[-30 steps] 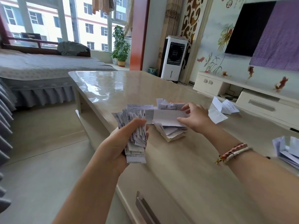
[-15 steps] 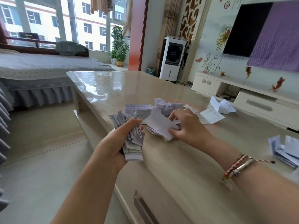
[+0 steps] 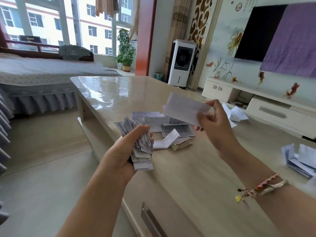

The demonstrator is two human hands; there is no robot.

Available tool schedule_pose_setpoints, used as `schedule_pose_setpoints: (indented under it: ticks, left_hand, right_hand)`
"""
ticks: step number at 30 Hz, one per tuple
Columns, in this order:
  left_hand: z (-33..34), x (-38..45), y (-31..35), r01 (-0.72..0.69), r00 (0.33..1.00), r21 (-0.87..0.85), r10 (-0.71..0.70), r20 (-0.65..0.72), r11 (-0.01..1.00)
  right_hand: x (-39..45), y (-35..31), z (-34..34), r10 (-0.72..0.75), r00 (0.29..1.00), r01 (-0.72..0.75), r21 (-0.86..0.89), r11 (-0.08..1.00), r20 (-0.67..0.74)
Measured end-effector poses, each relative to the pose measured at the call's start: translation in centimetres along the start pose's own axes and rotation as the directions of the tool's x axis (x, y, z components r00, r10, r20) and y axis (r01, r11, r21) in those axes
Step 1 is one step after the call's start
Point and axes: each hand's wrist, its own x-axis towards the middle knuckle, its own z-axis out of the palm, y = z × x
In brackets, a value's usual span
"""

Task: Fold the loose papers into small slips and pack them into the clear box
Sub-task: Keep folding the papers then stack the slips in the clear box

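Note:
My left hand (image 3: 124, 151) grips a thick bundle of folded slips (image 3: 140, 142) over the table's near left edge. My right hand (image 3: 213, 124) pinches one white paper (image 3: 183, 108) by its right end and holds it up above the table. Below it lies a loose pile of papers (image 3: 171, 132), some printed, some partly folded. No clear box shows in the head view.
The glossy beige table (image 3: 179, 168) has a drawer handle (image 3: 150, 221) at its near side. More folded papers lie at the far right (image 3: 236, 113) and at the right edge (image 3: 297, 159). A bed, a window, a white cooler and a TV cabinet stand behind.
My right hand has picked one white paper off the pile and lifted it up and to the right. My left hand keeps its grip on the bundle, nearly still.

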Motion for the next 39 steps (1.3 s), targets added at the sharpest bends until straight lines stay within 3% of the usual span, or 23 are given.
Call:
schedule_pose_setpoints:
  ticks: [3,6,11,17,22,29,32,35,39]
  left_hand:
    - [0.2,-0.2,-0.2,-0.015,0.999,0.027,0.014,0.029,1.0]
    - [0.5,-0.8,-0.6,-0.045,0.993,0.067,0.037,0.111,0.997]
    - [0.8,-1.6,-1.3,-0.028,0.977,-0.008,0.029,0.21,1.0]
    - [0.6,-1.4,-1.2,0.068,0.964,-0.003,-0.065,0.258,0.998]
    - [1.1,-1.5,-1.7,0.139,0.944,0.046,-0.146,0.296,0.989]
    - [1.8,-1.7,-2.5,0.058,0.937,0.146,-0.104,0.334,0.988]
    - [2.1,-1.8,-2.6,0.071,0.932,0.14,-0.116,0.344,0.988]
    - [2.4,-2.1,-2.9,0.098,0.915,0.124,-0.138,0.379,0.987]
    - [2.7,-2.3,-3.0,0.096,0.896,0.11,-0.134,0.423,0.989]
  right_hand:
    - [-1.6,-1.7,-0.1,0.242,0.948,-0.313,0.459,0.832,0.208]
    - [-3.6,-2.7,0.5,0.308,0.881,-0.461,0.498,0.734,0.36]
    - [-5.8,-2.5,1.5,0.219,0.939,-0.326,0.489,0.809,0.263]
    - [-5.3,-1.7,0.7,0.138,0.966,-0.244,0.579,0.778,0.221]
    - [-4.7,-1.1,-0.3,0.071,0.975,-0.175,0.525,0.833,0.212]
    - [-4.8,-1.5,-0.6,-0.101,0.985,0.057,0.295,0.954,0.137]
    - [-4.5,-1.7,-1.4,-0.031,0.983,-0.024,0.299,0.954,0.18]
    - [-4.4,-1.3,-1.6,0.044,0.965,-0.094,0.185,0.978,0.259]
    - [-4.7,-1.3,-1.5,0.058,0.964,-0.084,0.09,0.992,0.258]
